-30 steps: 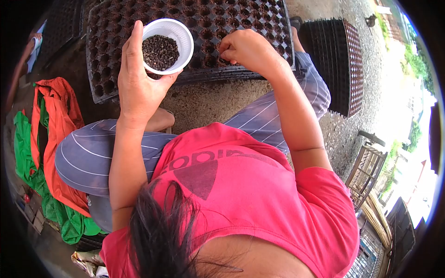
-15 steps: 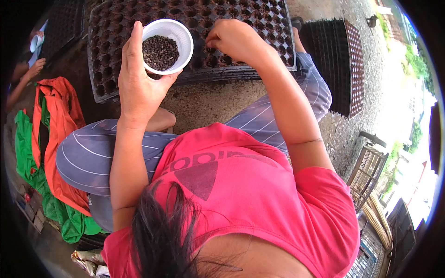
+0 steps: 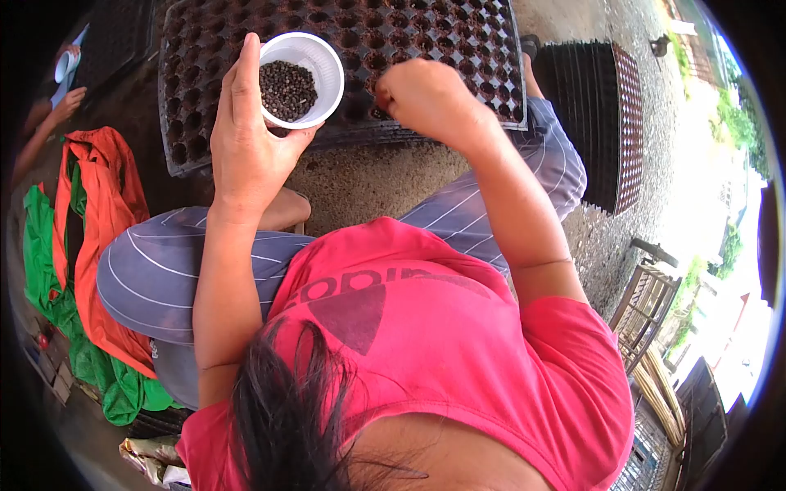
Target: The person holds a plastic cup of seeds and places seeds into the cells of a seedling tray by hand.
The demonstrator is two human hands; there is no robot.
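My left hand is wrapped round a white plastic cup, tilted so that its mouth faces me. Dark, round seeds fill the lower part of the cup. A black seedling tray with many soil-filled cells lies in front of me, on top of a stack of similar trays. Over its near edge, right of the cup, my right hand is closed, with fingertips pinched together close to the cells. What lies between those fingertips is too small to make out.
More stacked trays stand on the ground to the right. Orange cloth and green cloth lie at the left. Another person's hand and a white cup show at the upper left. A wooden crate is at the lower right.
My right hand has moved slightly down toward the tray's near edge and a little to the right. My left hand holds the cup almost in the same place.
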